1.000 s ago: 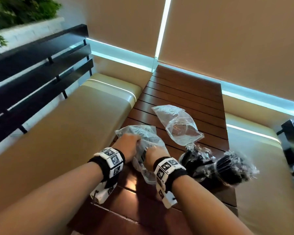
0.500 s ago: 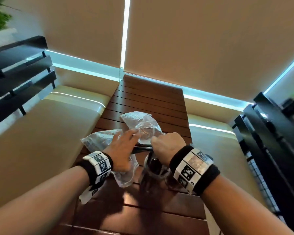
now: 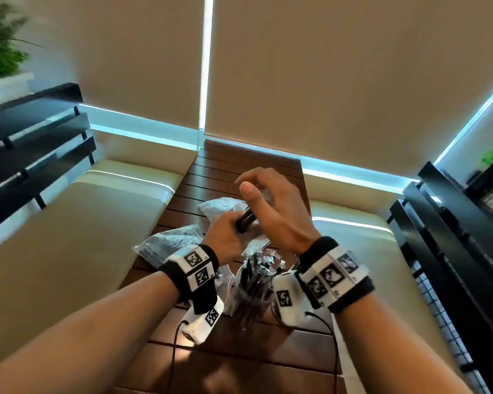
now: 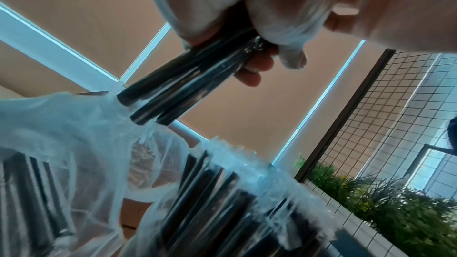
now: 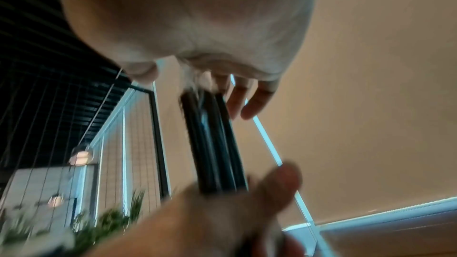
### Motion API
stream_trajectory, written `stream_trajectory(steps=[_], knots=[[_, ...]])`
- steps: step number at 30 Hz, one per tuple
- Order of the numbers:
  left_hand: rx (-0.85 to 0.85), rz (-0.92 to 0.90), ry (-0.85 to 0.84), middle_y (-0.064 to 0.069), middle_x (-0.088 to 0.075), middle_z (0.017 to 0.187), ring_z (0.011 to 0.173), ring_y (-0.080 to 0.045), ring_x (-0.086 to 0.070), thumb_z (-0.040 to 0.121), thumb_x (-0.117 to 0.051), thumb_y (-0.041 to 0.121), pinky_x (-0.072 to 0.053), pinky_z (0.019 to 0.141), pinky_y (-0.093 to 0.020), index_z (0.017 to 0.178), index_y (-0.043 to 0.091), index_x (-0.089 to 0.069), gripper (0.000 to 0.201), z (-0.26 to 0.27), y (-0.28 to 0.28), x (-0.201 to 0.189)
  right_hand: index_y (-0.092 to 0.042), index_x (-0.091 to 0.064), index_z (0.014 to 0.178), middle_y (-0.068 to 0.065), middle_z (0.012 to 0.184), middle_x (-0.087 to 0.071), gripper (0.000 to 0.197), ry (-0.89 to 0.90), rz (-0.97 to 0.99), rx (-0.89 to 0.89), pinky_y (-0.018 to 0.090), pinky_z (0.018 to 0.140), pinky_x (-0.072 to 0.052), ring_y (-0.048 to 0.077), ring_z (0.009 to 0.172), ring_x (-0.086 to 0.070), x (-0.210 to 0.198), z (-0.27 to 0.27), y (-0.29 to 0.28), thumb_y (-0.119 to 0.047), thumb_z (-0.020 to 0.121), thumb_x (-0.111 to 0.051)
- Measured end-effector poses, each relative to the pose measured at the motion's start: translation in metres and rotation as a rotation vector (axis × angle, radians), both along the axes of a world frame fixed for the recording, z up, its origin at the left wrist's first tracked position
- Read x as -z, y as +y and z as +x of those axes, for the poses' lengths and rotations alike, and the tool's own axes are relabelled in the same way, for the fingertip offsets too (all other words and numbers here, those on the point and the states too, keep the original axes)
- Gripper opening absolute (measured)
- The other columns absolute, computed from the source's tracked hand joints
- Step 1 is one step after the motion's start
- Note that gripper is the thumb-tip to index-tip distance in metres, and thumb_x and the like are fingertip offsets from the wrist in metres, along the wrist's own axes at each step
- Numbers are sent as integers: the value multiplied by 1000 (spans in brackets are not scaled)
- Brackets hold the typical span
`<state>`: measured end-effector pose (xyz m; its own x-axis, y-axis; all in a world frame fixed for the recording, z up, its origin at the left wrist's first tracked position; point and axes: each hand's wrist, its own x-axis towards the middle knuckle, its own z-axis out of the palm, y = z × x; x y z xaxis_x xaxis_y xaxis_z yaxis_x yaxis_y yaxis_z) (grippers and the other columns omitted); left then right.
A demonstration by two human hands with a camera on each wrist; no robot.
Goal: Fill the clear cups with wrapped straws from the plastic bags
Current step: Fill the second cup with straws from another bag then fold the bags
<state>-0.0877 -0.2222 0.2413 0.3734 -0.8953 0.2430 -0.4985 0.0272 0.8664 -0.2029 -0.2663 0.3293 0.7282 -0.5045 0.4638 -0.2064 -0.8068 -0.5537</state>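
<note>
Straws point(image 3: 246, 219), a dark bundle at frame centre, were gripped by the left hand point(image 3: 225, 240), long axis rising toward the loosely open right hand point(image 3: 271, 211), above the filled cup point(image 3: 254, 291).

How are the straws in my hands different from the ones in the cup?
The held straws are a small bunch, tilted and raised above the table; the cup straws are many and stand upright in the cup. The left hand grips the bunch and the right hand meets its far end; no hand touches the cup's. Both are black and clear-wrapped.
</note>
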Motion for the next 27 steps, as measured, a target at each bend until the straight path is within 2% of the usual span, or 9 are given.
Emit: stream_trajectory(steps=[4,7,9,11,15,19,21,24,27], knots=[[-21,35,-97,4,-66,73,67,-11,-63,87,-62,10,-48,56,-19,84,12,-66,5,2,-2,-8,-20,-56,111,-7,94,-62,28,-136,49,37,26,74,-50,5,86,-59,19,17,7,-42,95,-53],[32,-63,-92,12,-64,81,64,6,-56,91,-59,8,-44,61,-10,87,26,-58,18,0,4,-22,-32,-43,123,-3,103,-64,60,-259,231,98,30,76,-58,12,91,-66,29,18,5,-57,77,-72],[53,-101,-37,13,-58,103,75,15,-44,91,-59,0,-40,72,-7,111,12,-62,23,-5,7,-32,-28,-53,109,-6,94,-66,50,-245,196,214,38,73,-59,12,85,-67,34,23,7,-61,76,-69],[101,-108,-9,19,-50,95,76,17,-39,89,-59,-7,-40,72,-4,128,13,-50,45,-10,6,-35,-16,-61,89,-7,79,-66,32,-316,164,246,40,68,-58,11,73,-66,29,25,10,-47,85,-66],[148,-52,-13,13,-48,61,51,6,-44,78,-78,12,-36,55,-9,69,21,-54,28,-4,6,-22,-11,-62,76,-4,66,-64,24,-589,263,240,30,60,-55,14,61,-64,6,10,5,-28,93,-65],[108,78,20,12,-43,53,44,2,-43,80,-77,22,-37,50,-12,61,24,-46,37,-7,12,5,-24,-59,65,-3,60,-61,29,-634,306,292,35,57,-54,18,57,-60,10,2,8,-28,93,-64],[109,103,118,6,-50,55,47,-9,-52,78,-78,15,-51,54,-32,67,20,-53,28,-14,12,9,-27,-59,63,-2,57,-59,31,-660,319,340,41,56,-53,22,55,-59,18,3,9,-29,93,-63],[164,161,214,-8,-63,77,68,-18,-59,61,-78,13,-55,71,-46,88,11,-58,34,-9,12,9,-25,-61,63,-6,55,-58,32,-704,326,409,31,52,-49,11,51,-57,19,-1,5,-27,95,-62],[266,205,676,-22,-58,121,106,-27,-62,55,-55,-3,-54,84,-40,122,8,-51,67,10,15,8,-2,-63,75,-4,59,-60,28,-832,382,464,17,53,-47,5,51,-58,6,-10,-2,-21,95,-62]])
